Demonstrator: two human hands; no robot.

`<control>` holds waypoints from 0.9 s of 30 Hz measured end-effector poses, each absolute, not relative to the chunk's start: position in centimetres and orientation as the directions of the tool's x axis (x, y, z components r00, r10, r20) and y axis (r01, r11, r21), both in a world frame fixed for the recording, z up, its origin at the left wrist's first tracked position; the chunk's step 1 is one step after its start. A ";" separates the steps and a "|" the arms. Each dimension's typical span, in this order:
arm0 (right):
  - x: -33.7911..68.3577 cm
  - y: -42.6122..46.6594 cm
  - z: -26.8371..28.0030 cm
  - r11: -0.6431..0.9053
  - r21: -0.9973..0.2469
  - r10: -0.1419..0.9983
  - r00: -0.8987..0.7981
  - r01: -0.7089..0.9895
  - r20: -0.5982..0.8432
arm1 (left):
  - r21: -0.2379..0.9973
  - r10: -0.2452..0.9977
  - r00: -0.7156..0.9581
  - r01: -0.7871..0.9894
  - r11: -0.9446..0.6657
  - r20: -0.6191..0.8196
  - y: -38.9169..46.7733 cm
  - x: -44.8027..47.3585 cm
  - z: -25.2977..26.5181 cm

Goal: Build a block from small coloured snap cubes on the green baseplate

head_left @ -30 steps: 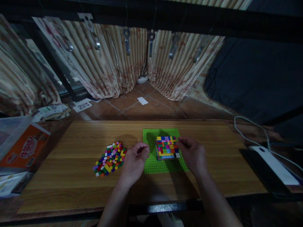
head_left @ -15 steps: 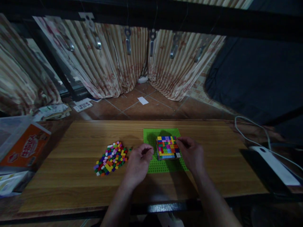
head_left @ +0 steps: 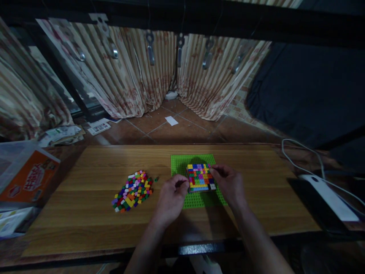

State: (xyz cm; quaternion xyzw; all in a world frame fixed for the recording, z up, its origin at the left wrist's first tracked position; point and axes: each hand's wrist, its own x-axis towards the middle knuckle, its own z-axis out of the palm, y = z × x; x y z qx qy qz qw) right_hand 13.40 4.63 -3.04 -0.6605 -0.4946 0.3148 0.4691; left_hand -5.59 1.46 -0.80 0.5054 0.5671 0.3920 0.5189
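Observation:
A block of many-coloured toy building bricks [head_left: 200, 178] stands on a green studded baseplate [head_left: 196, 201]. My right hand [head_left: 229, 184] is at the block's right side, its thumb and forefinger closed at the far right corner. On the other side, my left hand [head_left: 173, 194] has its fingertips pinched together close to the block's left edge. Whatever the left fingertips hold, if anything, is too small to make out. A pile of loose toy bricks [head_left: 134, 192] lies to the left of the baseplate, and a small dark green brick [head_left: 156, 179] sits apart from it.
Everything rests on a wooden table [head_left: 94, 228]. A white power strip [head_left: 330, 198] with a cable lies at the right on a dark surface. An orange box [head_left: 31, 177] is beyond the table's left edge. Metal hooks [head_left: 150, 49] hang from a dark bar above.
My left hand has moved right, closer to the block's left edge. My right hand stays at the block's right corner. The whole view has shifted slightly.

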 end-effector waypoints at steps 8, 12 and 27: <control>13.3 4.6 -2.6 -0.044 -0.956 0.930 0.361 0.291 0.067 | 0.970 0.982 0.049 0.173 0.171 -0.182 1.6 -5.9 -1.1; 12.8 4.0 -1.7 0.066 -0.958 0.863 0.467 0.280 0.195 | 0.982 0.985 0.006 0.080 0.170 -0.171 1.7 -6.1 -1.0; 8.1 1.3 -0.3 0.430 -0.797 0.903 -0.188 0.424 0.388 | 0.959 0.985 0.036 -0.224 0.171 -0.167 1.4 -6.2 0.2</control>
